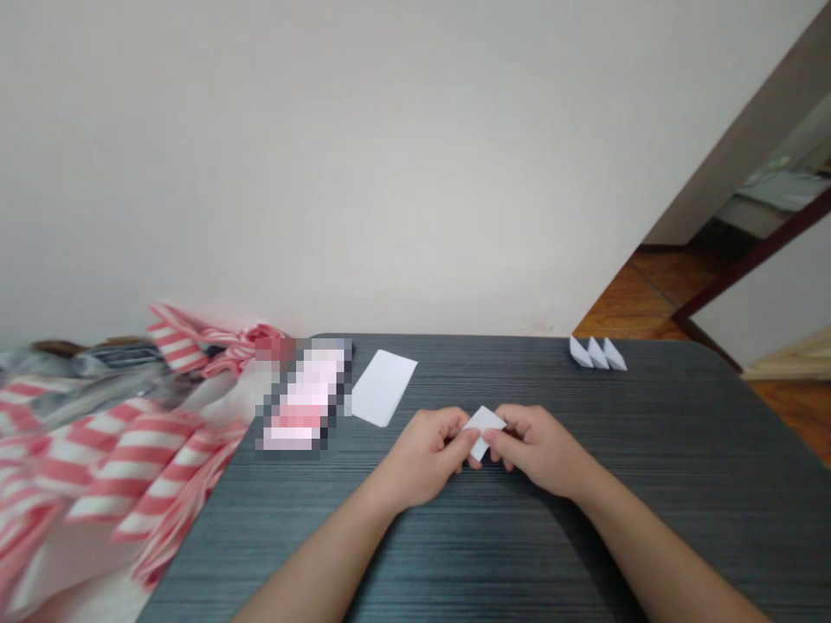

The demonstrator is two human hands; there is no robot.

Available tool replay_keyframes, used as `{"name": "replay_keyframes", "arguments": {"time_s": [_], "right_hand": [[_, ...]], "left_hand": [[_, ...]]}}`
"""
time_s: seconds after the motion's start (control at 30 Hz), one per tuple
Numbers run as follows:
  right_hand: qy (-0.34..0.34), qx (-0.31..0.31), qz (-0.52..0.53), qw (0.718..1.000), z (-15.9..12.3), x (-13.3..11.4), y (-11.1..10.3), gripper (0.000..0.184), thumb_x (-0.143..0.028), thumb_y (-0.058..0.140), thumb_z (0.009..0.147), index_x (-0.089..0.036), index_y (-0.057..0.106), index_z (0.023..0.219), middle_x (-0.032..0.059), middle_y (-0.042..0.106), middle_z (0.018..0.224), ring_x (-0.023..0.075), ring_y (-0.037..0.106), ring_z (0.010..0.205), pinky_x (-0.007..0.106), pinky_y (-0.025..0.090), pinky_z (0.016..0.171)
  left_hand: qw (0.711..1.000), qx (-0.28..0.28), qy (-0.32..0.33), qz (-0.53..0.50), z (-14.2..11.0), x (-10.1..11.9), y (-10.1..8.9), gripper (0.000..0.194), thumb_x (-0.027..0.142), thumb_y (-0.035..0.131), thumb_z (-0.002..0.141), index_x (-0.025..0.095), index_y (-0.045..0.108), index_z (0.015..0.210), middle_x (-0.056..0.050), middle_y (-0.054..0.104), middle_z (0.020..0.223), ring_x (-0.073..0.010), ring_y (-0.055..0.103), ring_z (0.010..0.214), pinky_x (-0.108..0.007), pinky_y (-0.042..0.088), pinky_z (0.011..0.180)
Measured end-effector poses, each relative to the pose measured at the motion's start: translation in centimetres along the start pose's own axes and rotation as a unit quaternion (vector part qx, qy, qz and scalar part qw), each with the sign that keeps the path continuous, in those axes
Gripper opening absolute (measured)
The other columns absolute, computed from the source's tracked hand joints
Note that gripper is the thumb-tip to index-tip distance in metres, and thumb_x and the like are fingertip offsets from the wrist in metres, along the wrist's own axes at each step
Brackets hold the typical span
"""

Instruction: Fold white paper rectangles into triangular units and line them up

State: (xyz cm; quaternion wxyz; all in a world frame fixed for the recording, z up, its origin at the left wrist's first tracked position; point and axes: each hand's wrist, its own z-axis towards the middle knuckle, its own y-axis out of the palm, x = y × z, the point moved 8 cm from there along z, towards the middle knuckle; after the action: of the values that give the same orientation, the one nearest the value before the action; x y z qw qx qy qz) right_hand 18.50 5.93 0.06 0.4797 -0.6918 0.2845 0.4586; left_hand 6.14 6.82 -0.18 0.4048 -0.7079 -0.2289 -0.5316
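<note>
A small folded piece of white paper (484, 427) is pinched between both my hands over the middle of the dark grey table (649, 484). My left hand (425, 454) grips its left side with closed fingers. My right hand (536, 446) grips its right side, fingers closed as well. Both forearms rest low over the table's near part.
A flat stack of white paper sheets (384, 387) lies at the far middle of the table. Three small folded paper pieces (597, 353) stand in a row at the far right. A pixelated pink object (304, 394) and red-and-white striped bags (110, 467) lie at the left.
</note>
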Motion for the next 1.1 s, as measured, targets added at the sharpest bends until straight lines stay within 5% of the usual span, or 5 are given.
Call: {"name": "replay_keyframes", "arguments": {"time_s": [0.63,1.1], "right_hand": [[0.017,0.034,0.022,0.999,-0.2,0.6,-1.0,0.021,-0.023,0.053,0.091,-0.018,0.055,0.071,-0.0011,0.062,0.061,0.0105,0.056,0.051,0.02,0.041,0.05],[0.022,0.057,0.058,0.996,-0.3,1.2,-2.0,0.02,-0.026,0.052,0.092,-0.018,0.054,0.073,-0.0019,0.06,0.06,0.0102,0.053,0.049,0.021,0.039,0.049]], "left_hand": [[1.0,0.011,0.001,-0.027,0.0,-0.1,-0.2,0.037,0.037,0.046,0.097,0.014,0.064,0.074,-0.004,0.071,0.067,-0.0095,0.055,0.052,-0.02,0.042,0.054],[0.99,0.024,0.001,-0.142,0.4,-1.3,0.0,0.033,0.042,0.044,0.097,0.015,0.059,0.086,-0.006,0.071,0.072,-0.01,0.054,0.05,-0.021,0.042,0.05]]}}
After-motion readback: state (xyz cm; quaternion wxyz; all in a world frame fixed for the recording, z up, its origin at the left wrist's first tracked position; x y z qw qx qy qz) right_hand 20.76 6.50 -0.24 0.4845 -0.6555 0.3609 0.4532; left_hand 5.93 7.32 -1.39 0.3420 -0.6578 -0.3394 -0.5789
